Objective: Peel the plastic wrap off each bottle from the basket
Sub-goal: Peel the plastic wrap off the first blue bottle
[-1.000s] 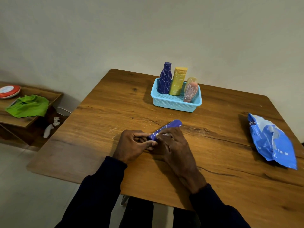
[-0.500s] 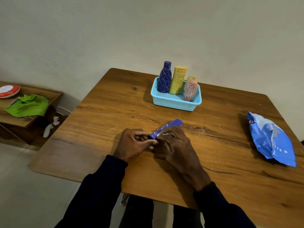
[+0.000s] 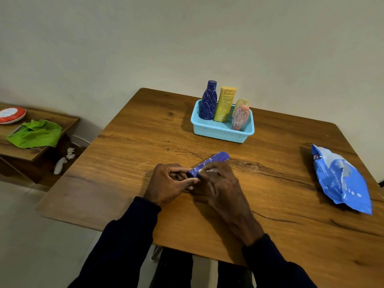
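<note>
The two hands are close together at the near middle of the table (image 3: 145, 125), both on one purple bottle (image 3: 217, 159). The left hand (image 3: 170, 182) pinches the near end of this bottle between the thumb and the curled fingers. The right hand (image 3: 225, 190) lies over the middle part, with its fingers bent around it. The bottle lies on its side, and its far end points away to the right and stays free of the hands. Thin whitish lines run over its surface. Both arms wear dark sleeves (image 3: 124, 246).

Farther back on the table stands a light blue basket (image 3: 220, 135), well apart from the hands. Inside it a dark blue bottle (image 3: 208, 102) and a yellow bottle (image 3: 224, 104) stand upright, and a pink bottle (image 3: 240, 116) leans at the right side. A blue bag (image 3: 342, 181) lies flat near the right edge of the table.

At the left, a low shelf (image 3: 62, 121) carries a green cloth (image 3: 35, 134) and a red and white disc (image 3: 11, 114)
</note>
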